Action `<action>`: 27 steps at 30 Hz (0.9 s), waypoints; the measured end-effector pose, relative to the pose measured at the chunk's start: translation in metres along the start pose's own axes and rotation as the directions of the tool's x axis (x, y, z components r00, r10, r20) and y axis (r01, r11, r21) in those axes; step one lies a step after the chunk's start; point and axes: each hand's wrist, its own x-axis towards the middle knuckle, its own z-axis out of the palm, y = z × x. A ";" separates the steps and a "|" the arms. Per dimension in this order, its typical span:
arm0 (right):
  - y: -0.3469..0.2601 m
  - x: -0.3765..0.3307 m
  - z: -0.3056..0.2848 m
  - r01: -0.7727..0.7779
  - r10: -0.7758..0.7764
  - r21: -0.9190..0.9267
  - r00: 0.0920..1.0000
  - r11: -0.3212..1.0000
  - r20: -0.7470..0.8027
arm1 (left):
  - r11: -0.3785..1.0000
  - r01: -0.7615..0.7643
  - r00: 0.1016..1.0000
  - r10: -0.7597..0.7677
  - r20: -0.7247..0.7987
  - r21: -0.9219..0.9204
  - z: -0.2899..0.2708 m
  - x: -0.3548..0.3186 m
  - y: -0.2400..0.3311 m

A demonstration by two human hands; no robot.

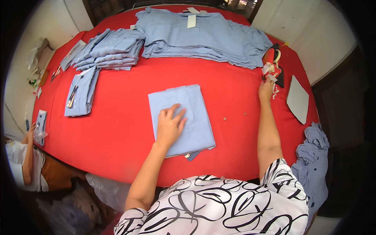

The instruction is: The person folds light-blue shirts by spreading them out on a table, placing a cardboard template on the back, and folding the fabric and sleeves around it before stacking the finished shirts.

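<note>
A light blue shirt [184, 105], folded into a rectangle, lies in front of me on the red-covered table. Resting on it is my left hand [171, 125], its fingers bent a little and spread apart, with nothing held. A small dark tag [192, 156] pokes out beneath the shirt's near edge. My right arm reaches to the far right, where my right hand [266, 88] is among small white pieces [275, 93] and paper tags [270, 69]. Its fingers look closed together at the tips; what they hold is too small to make out.
Stacked unfolded blue shirts [196, 35] lie at the back, folded ones [111, 49] at back left. A tape dispenser [277, 56] and white board [297, 100] are at right. Crumpled shirts [313, 164] hang by the right edge. Another person's hand [31, 131] works at left.
</note>
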 end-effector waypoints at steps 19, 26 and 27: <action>-0.154 -0.251 -0.170 -0.254 -0.193 0.401 0.580 0.880 0.792 | 0.764 0.645 0.750 -0.630 0.201 -0.008 -0.076 -0.101 0.016; -0.178 -0.182 -0.238 -0.732 -0.482 0.666 0.536 0.144 0.693 | 0.433 0.480 0.837 -0.485 0.252 -0.763 -0.170 -0.070 0.052; -0.189 -0.171 -0.257 -0.717 -0.486 0.697 0.597 0.035 0.638 | 0.246 0.399 0.881 -0.370 0.294 -0.883 -0.190 -0.066 0.050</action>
